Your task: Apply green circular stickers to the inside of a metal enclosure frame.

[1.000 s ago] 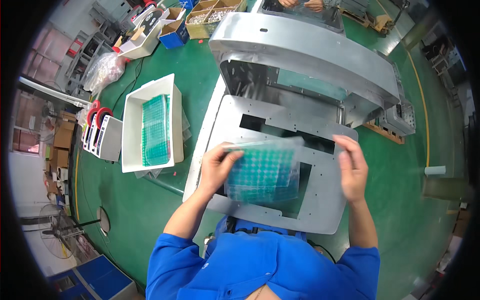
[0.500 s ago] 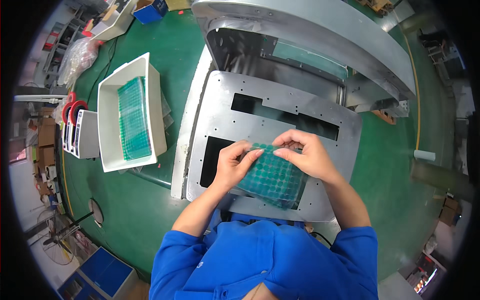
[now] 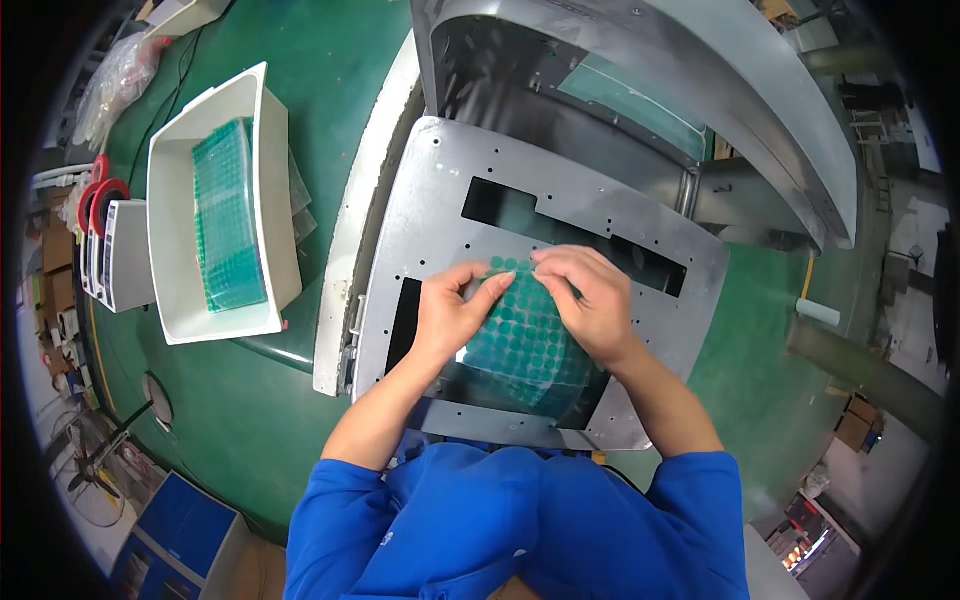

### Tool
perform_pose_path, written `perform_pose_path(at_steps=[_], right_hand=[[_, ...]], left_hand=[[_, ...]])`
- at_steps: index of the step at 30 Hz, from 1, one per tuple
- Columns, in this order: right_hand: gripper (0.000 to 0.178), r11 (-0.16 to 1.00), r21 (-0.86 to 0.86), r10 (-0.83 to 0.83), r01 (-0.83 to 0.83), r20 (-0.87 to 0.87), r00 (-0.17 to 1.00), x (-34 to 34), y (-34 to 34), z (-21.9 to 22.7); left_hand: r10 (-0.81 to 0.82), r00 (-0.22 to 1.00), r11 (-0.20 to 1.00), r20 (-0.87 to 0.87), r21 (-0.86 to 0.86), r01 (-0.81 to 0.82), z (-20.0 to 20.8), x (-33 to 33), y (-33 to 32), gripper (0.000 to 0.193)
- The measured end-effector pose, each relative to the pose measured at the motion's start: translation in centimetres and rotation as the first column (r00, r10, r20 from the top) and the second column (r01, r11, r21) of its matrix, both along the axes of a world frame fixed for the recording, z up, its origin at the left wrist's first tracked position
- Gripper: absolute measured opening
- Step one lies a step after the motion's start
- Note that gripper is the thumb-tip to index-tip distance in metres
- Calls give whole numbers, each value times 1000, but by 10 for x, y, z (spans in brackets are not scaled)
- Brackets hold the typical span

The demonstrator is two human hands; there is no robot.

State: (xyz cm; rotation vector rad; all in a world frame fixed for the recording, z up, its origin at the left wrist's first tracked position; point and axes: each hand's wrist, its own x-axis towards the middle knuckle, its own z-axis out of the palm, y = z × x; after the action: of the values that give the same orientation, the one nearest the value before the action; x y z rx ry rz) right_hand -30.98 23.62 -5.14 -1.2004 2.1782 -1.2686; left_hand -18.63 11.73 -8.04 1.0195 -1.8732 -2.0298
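Note:
Between my hands hangs a clear sheet of round green stickers [image 3: 535, 335], its dots in rows. My left hand [image 3: 455, 308] pinches its upper left edge between thumb and forefinger. At the upper right edge, my right hand [image 3: 588, 300] is closed on the sheet, thumb against fingers. Below it lies a flat grey metal panel [image 3: 420, 215] with small holes and dark rectangular cut-outs. The sheet's lower part bends over the panel's near side and covers some of a cut-out there.
A white bin [image 3: 275, 200] holding more green sticker sheets [image 3: 228, 215] stands at the left. Beside it are a white box [image 3: 128, 255] and red tape rolls [image 3: 108, 205]. A large grey metal housing [image 3: 660, 60] rises behind the panel.
My right hand has shifted slightly left and up along the sheet's top edge, and its fingers are more curled. The view has moved, so the bin appears farther left.

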Motion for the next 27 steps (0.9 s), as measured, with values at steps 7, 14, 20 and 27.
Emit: perform_pose_path(at_steps=[7, 14, 20, 27], right_hand=[[8, 942, 311, -183, 123, 171, 968, -59, -25, -19], [7, 921, 374, -134, 109, 41, 990, -64, -32, -26], [10, 919, 362, -146, 157, -59, 988, -62, -36, -25], [9, 906, 385, -156, 176, -83, 984, -63, -39, -25]], left_hand=[[51, 999, 999, -8, -17, -51, -16, 4, 1, 17], [61, 998, 998, -19, 5, -61, -13, 3, 3, 17], [68, 997, 996, -23, 51, -67, -17, 3, 4, 17], [69, 997, 995, -24, 72, -68, -17, 4, 3, 17]])
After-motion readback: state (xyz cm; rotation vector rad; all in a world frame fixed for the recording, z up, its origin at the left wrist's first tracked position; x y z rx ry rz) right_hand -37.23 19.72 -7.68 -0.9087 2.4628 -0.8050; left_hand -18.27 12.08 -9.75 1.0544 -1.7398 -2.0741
